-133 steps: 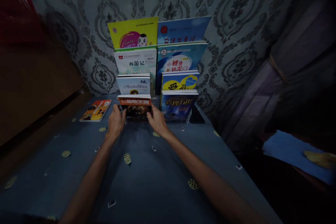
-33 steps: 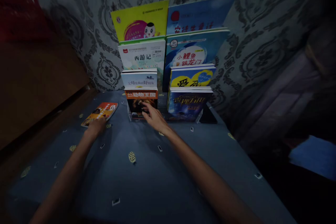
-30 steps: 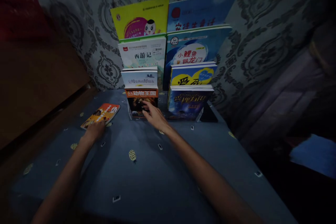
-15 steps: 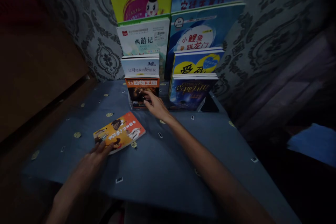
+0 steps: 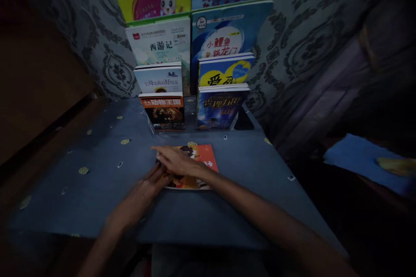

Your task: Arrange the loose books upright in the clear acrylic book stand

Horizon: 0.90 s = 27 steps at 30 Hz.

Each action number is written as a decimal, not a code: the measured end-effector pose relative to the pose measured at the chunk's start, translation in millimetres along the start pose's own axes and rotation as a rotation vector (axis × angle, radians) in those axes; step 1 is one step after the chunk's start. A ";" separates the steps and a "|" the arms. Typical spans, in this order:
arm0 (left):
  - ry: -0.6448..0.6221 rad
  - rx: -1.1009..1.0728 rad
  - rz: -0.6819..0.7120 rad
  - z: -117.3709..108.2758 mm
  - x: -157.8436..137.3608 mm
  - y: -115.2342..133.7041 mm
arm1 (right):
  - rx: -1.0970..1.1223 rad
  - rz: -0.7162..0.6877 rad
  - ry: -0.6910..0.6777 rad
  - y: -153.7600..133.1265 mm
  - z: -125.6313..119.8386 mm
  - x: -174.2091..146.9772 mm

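Note:
A thin paperback book (image 5: 208, 156) with an orange and yellow cover lies flat on the cloth-covered table (image 5: 227, 207). My left hand (image 5: 152, 184) has hold of its near left corner, fingers on the cover; its thumb is hidden. Across the book's left part reaches my right hand (image 5: 177, 161), index finger stretched out past the left edge, its other fingers partly bent and near the left fingertips. Most of the left half of the cover is hidden under my hands.
Behind the book stands a clear rack with upright books in two columns, among them an animal book with a lion (image 5: 165, 114) and a dark blue book (image 5: 221, 108). A black triangular piece (image 5: 243, 120) is beside it. Patterned wall covering (image 5: 120, 69) rises behind.
The orange book has moved right to the table's middle and turned straighter, with my left hand on it. My right hand has left the lion book and come back over the orange book.

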State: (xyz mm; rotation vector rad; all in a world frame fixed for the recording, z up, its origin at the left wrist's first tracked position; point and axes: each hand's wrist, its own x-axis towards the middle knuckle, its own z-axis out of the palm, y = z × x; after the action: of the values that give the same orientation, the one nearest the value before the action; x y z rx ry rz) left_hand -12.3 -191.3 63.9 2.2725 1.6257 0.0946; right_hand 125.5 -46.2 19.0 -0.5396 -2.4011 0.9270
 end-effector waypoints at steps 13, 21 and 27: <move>0.017 0.119 0.088 26.1 7.5 -20.5 | -0.275 0.251 0.036 31.5 -57.6 -88.0; 0.053 0.088 0.007 12.6 40.0 -21.0 | -0.315 0.341 0.099 40.6 -65.7 -140.4; 0.037 0.138 0.108 5.8 103.7 -28.6 | -0.428 0.388 0.140 25.9 -52.5 -164.8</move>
State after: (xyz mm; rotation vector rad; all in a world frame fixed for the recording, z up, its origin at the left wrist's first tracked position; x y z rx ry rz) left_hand -1.4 -88.2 34.5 2.4768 1.5709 0.0527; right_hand 291.4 -88.3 -17.0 -1.2209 -2.4124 0.4889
